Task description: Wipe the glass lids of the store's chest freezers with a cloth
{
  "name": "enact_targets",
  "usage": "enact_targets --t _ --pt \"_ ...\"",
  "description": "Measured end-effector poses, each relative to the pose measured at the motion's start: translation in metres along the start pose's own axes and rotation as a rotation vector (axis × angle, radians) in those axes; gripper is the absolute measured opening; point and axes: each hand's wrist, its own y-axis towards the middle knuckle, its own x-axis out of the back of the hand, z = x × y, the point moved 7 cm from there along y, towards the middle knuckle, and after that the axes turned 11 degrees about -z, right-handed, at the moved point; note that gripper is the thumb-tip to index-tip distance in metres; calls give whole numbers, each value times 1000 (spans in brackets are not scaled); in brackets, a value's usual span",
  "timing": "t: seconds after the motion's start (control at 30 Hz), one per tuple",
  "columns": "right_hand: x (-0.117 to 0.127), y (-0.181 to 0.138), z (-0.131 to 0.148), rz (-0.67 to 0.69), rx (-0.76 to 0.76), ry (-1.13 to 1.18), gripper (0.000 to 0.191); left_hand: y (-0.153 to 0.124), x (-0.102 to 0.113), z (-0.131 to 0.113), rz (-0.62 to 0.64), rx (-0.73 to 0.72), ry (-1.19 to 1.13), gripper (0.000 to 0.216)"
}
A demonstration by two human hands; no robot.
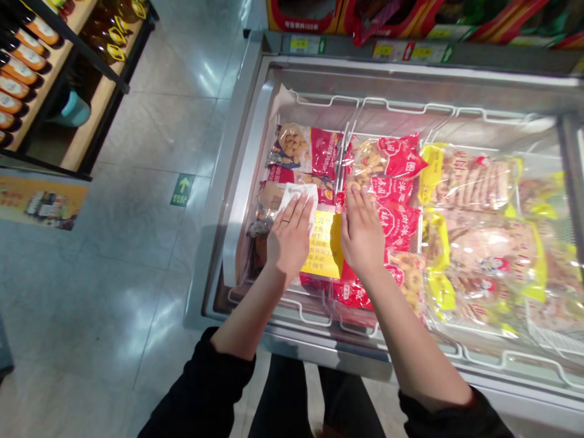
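Freezer lid (249,176), wht cloth (296,191) under L grip (291,234), R grip (364,231) nearby

Left hand (288,246) on white tissue (297,189), right hand (364,234) beside yellow sign (325,252), freezer (319,348) below.

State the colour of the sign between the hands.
The sign is yellow, shown in the head view.

The head camera looks steeply down and forward from above onto the nearby chest freezer (249,170).
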Motion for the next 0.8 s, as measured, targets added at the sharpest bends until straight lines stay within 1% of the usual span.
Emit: enact_targets --t 0.07,0.13,0.2,0.27,0.33,0.4,0.5,0.57,0.63,0.67,0.73,0.8 --pt "-5 -6 2 28 6 -3 63 -14 -1 -7 24 -21 2 65" --pt "-10 -12 5 50 18 -11 64 -18 -1 -15 39 -44 0 62" --pt "-14 -15 7 55 28 -26 64 -10 -1 -20 36 -66 -12 60" --pt "-16 -16 8 47 31 -41 63 6 1 -18 15 -72 -22 59" --pt "-16 -16 9 42 31 -45 64 19 4 -9 -14 -45 -17 61" --pt "-16 -16 10 40 32 -44 65 22 6 4 -27 22 6 62" --pt "-16 -17 12 42 49 -43 66 4 8 14 -22 118 41 62" --pt "-17 -17 14 50 75 -35 66 -12 6 8 -6 129 44 63" --pt "-18 -18 16 64 98 -18 67 -20 2 -4 16 95 36 65" --pt "-18 -18 17 71 104 -11 67 -19 0 -10 22 69 30 65" --pt "-19 -18 17 82 108 -8 67 -6 -2 -17 23 19 19 64" --pt "-19 -17 18 84 108 -15 65 14 -2 -15 23 -2 10 64"
